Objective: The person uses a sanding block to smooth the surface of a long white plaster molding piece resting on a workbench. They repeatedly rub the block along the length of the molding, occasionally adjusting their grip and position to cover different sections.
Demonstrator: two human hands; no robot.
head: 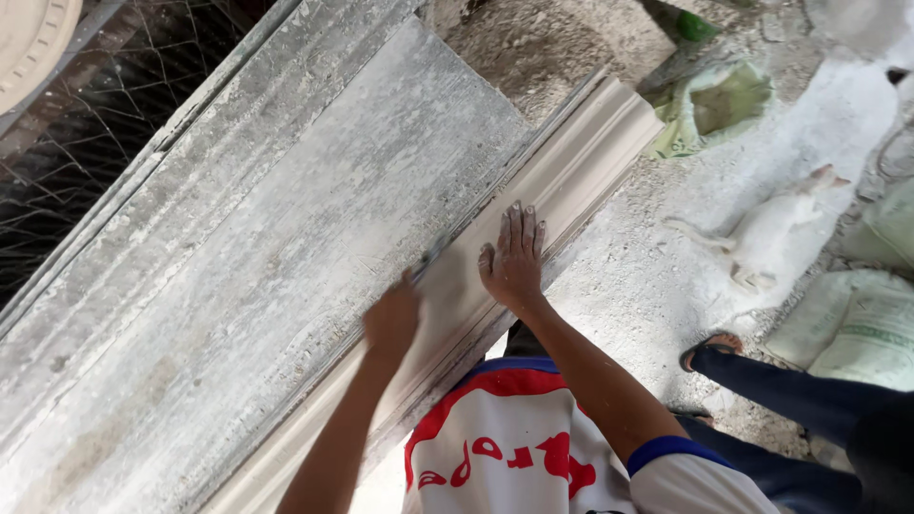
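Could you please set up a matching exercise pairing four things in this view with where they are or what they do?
Things:
1. right hand
2. left hand
3. white animal
4. pale green sack

States:
A. lies on the dusty ground
B. pressed flat on the white moulding
C. grips a blurred thin tool
D. sits open by the moulding's far end

Pairs: 1-B, 2-C, 3-A, 4-D
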